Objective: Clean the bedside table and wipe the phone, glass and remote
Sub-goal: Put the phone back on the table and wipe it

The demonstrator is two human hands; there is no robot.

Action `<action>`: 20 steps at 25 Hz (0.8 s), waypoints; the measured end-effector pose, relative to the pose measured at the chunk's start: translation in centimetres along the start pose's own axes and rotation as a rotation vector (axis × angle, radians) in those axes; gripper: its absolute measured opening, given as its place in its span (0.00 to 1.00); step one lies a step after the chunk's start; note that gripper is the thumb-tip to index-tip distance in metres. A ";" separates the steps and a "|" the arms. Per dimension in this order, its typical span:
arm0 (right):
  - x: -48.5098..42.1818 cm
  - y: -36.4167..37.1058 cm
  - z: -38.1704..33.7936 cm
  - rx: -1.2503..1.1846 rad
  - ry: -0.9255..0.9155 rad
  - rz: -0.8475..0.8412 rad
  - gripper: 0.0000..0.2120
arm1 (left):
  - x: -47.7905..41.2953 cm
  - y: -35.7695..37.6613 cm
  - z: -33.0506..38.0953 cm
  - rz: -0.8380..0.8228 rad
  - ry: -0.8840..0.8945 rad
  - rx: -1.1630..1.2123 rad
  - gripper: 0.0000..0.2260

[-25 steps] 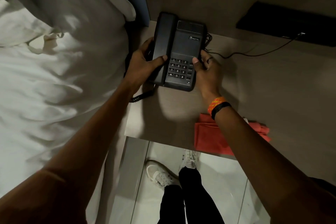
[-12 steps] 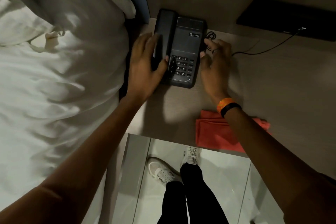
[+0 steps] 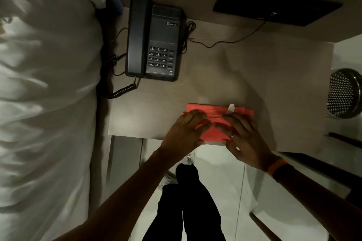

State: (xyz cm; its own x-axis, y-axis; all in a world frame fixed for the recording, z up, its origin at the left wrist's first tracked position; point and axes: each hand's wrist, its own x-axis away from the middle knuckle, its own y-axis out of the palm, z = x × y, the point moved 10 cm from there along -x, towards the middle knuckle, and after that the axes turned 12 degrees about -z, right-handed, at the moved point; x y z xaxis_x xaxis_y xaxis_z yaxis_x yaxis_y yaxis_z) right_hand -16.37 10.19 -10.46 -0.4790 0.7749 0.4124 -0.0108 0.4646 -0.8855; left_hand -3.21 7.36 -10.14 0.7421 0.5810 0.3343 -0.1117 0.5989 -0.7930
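Pale wood-grain tops the bedside table (image 3: 274, 84), dimly lit, with a bed (image 3: 49, 84) in white sheets along its left side. At the table's near edge both hands lie on a folded red cloth (image 3: 205, 108). The left hand (image 3: 186, 133) rests flat on its left part with fingers spread and straight. The right hand (image 3: 244, 139), a ring (image 3: 231, 135) on one finger, rests over its right part with fingers extended rather than curled round the fabric. A small white tag (image 3: 230, 108) sticks up from the cloth's far edge, just beyond the right fingertips. The black phone (image 3: 156, 39) sits well apart from the hands in the far left corner, its handset (image 3: 138, 35) on the cradle and its coiled cord (image 3: 121, 92) trailing toward the table's left edge. A thin cable (image 3: 225, 42) runs from the phone to a black panel (image 3: 274, 4) on the wall. A perforated metal bin (image 3: 342, 94) stands to the right of the table.
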 end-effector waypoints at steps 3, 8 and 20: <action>-1.1 0.0 0.3 -0.023 0.029 0.048 0.18 | -0.6 -0.3 0.4 0.058 -0.030 -0.040 0.17; -8.1 -6.9 -2.0 -0.232 -0.026 0.192 0.10 | 1.2 -8.2 -4.0 0.296 -0.172 -0.016 0.15; -30.6 -18.0 -6.1 -0.126 0.019 -0.207 0.55 | -0.6 -18.6 -24.3 -0.180 -0.388 -0.074 0.63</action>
State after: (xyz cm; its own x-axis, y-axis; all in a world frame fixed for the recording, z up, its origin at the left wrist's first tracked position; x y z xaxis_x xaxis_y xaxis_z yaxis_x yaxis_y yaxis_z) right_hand 3.83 -19.23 -5.80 -0.4613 0.6647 0.5877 0.0032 0.6636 -0.7481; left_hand 14.46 -17.53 -7.99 0.4401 0.6439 0.6259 0.0549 0.6764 -0.7345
